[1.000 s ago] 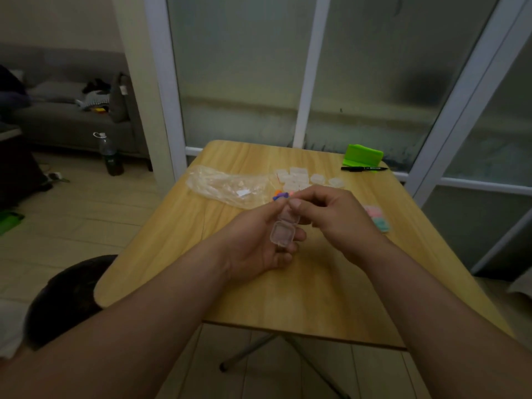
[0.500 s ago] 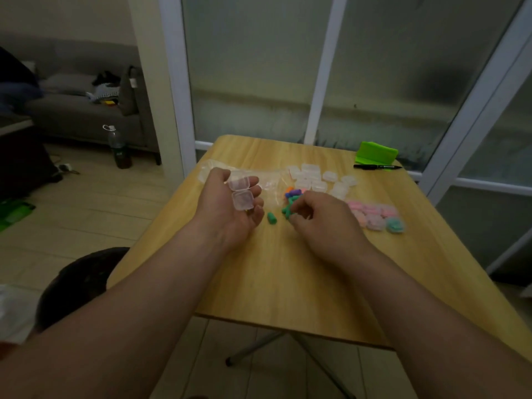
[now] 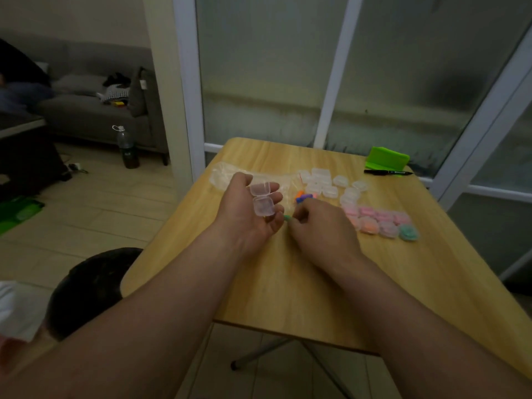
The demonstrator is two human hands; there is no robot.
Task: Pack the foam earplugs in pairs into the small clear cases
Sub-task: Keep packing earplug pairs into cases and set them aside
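Left hand [image 3: 244, 214]: palm up, curled fingers cradling open clear case [image 3: 262, 200].
Right hand [image 3: 319, 228]: fingers curled at green earplug [image 3: 287, 217]; grip unclear.

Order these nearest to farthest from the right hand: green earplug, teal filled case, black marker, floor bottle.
1. green earplug, just left of the right hand
2. teal filled case, on its right
3. black marker, far table edge
4. bottle, floor, far left

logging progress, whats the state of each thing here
clear case, lid open, empty, held in left hand
right hand, fingers curled at green earplug, grip unclear
filled cases, closed
spare cases, empty
marker, capped
bottle, capped
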